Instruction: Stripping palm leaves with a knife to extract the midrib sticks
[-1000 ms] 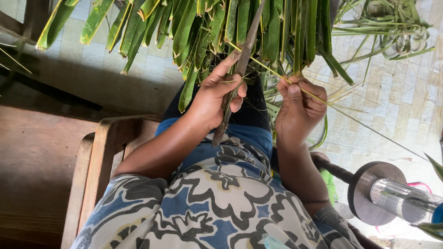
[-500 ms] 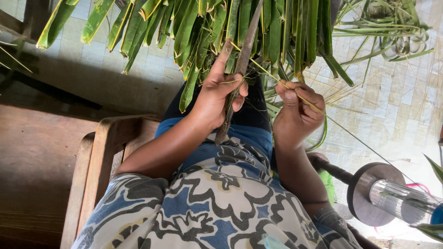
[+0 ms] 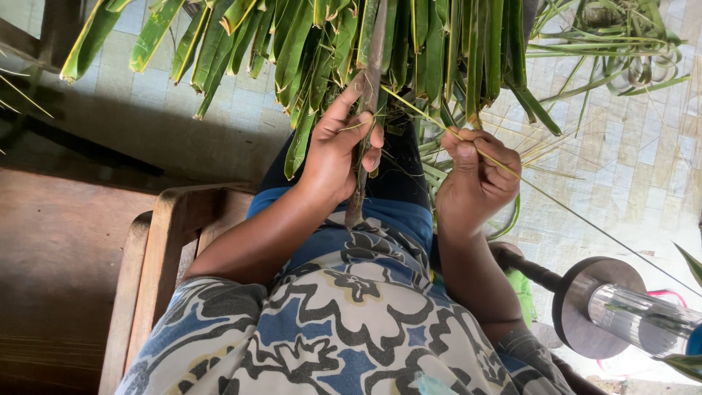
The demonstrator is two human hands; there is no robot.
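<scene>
The palm frond [image 3: 380, 51] hangs across the person's lap, its brown woody stalk [image 3: 363, 157] running down toward the blue waistband and its green leaflets fanning out toward the tiled floor [image 3: 643, 168]. The stalk looks stiff and light — a firm handle — while the leaflets look limp, likely to tear lengthwise. The left hand [image 3: 340, 150] is curled around the stalk, its forefinger stretched up along it. The right hand [image 3: 475, 179] is pressed into a pinch on a thin pale midrib strip [image 3: 420, 113] that runs taut from the frond through the fingertips and on down to the right. That strip seems springy and slick, best gripped close to where it leaves the leaf. A wooden chair arm [image 3: 157, 256] sits at the left — a metal spool-like tool [image 3: 621, 314] at lower right.
</scene>
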